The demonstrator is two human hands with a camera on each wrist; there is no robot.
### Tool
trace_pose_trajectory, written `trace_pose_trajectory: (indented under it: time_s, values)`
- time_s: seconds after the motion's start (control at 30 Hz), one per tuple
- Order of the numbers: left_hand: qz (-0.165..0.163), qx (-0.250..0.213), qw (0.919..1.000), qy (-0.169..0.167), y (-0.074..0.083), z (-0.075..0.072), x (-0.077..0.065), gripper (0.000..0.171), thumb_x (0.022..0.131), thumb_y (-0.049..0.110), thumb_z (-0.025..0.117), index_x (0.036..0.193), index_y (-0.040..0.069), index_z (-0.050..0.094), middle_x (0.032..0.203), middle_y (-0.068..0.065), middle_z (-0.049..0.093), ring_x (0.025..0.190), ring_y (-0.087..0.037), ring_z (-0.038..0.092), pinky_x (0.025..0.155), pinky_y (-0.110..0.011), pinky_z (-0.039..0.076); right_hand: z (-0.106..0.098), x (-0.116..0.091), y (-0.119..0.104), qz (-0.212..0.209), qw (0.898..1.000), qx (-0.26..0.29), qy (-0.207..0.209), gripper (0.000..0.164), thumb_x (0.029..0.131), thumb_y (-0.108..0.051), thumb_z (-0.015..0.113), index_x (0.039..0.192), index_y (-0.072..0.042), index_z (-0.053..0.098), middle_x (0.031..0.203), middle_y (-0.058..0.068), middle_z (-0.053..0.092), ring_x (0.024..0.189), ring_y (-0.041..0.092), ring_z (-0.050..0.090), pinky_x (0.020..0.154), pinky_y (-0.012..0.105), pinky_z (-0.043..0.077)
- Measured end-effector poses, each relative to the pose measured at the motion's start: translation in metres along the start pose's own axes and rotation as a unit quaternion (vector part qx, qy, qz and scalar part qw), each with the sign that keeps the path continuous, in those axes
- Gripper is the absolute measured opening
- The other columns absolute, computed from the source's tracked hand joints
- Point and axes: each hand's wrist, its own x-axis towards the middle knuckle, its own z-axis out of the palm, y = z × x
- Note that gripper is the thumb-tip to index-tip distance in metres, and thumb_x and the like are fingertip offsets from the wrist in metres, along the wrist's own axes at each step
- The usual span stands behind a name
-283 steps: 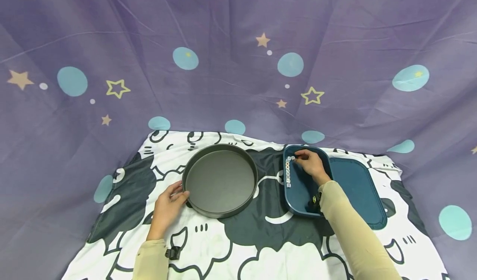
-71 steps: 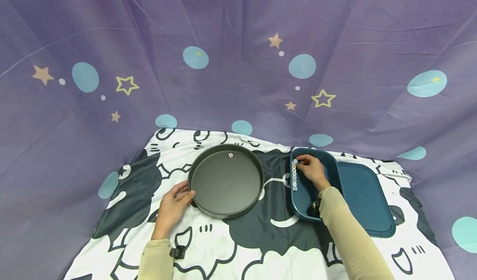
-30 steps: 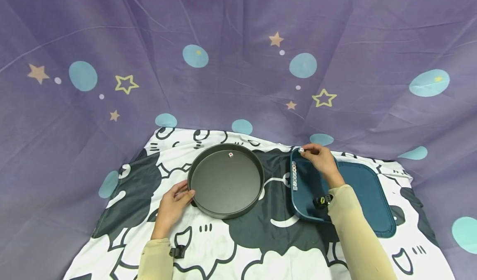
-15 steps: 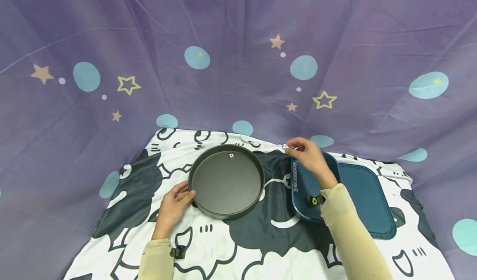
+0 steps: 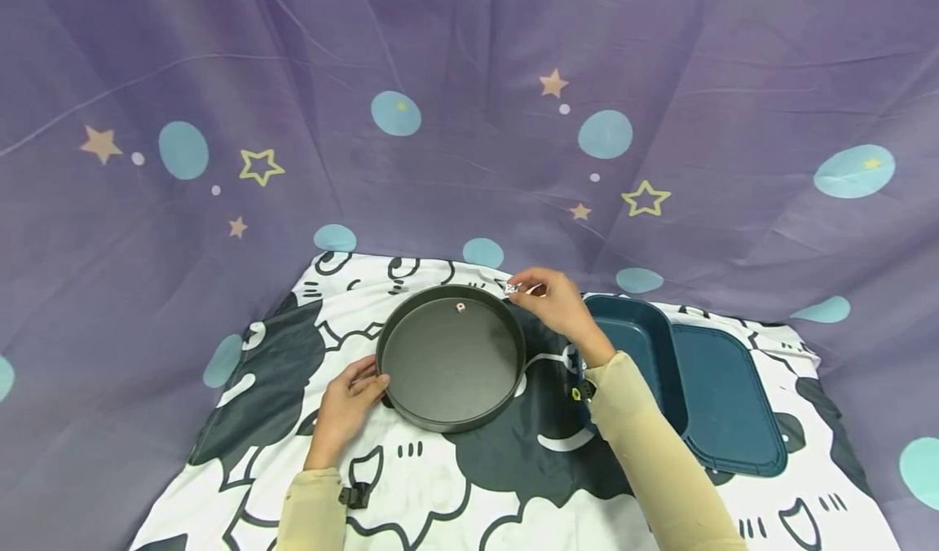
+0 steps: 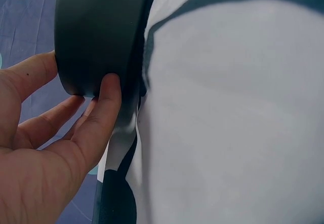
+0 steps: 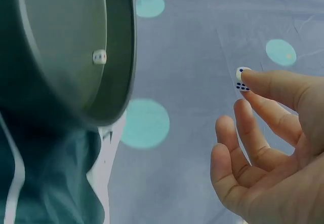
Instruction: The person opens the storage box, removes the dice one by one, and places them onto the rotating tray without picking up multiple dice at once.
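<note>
A person in pale yellow sleeves (image 5: 311,510) pinches a small dotted white cube (image 5: 511,288) in the right hand (image 5: 553,298), near the far rim of a round dark pan (image 5: 447,372), as the left hand (image 5: 346,404) holds the pan's side. Inside, another tiny cube (image 5: 460,307) lies towards the far edge. A blue container (image 5: 638,339), partly hidden behind the right arm, and a flat blue panel (image 5: 734,396) sit side by side on the cartoon-print cloth (image 5: 506,526) before a starry purple curtain (image 5: 469,168).

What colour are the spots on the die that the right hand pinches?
Dark blue, on a white die; the right wrist view shows it best.
</note>
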Motion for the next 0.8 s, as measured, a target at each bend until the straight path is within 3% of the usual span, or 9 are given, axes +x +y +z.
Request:
trace_pose_trajectory:
  time_s: [0.17,0.5,0.8]
  values:
    - [0.008,0.003,1.0,0.003,-0.001,0.0,0.0,0.053,0.095,0.017,0.072,0.142,0.001,0.052,0.137,-0.02,0.058,0.117,-0.028,0.062,0.086,-0.023,0.058,0.019,0.01,-0.008,-0.007,1.0,0.025,0.0,0.021,0.09,-0.013,0.076,0.111,-0.007,0.075,0.092,0.004,0.069,0.081,0.025,0.066,0.071,0.038,0.057]
    - [0.009,-0.007,0.9999,-0.003,-0.001,0.001,0.0,0.051,0.096,0.014,0.07,0.141,0.0,0.052,0.137,-0.022,0.057,0.117,-0.028,0.062,0.087,-0.023,0.057,0.054,0.025,-0.023,-0.021,0.998,0.05,-0.018,0.016,0.089,-0.01,0.076,0.105,-0.009,0.076,0.087,0.003,0.067,0.074,0.019,0.065,0.063,0.031,0.055]
    - [0.011,-0.003,0.9999,0.002,-0.004,-0.001,0.0,0.051,0.095,0.015,0.072,0.141,0.001,0.053,0.136,-0.021,0.058,0.117,-0.028,0.062,0.086,-0.022,0.058,0.07,0.03,-0.024,-0.001,0.998,0.06,-0.023,0.016,0.087,-0.006,0.074,0.103,-0.009,0.076,0.082,0.001,0.068,0.079,0.021,0.069,0.069,0.028,0.056]
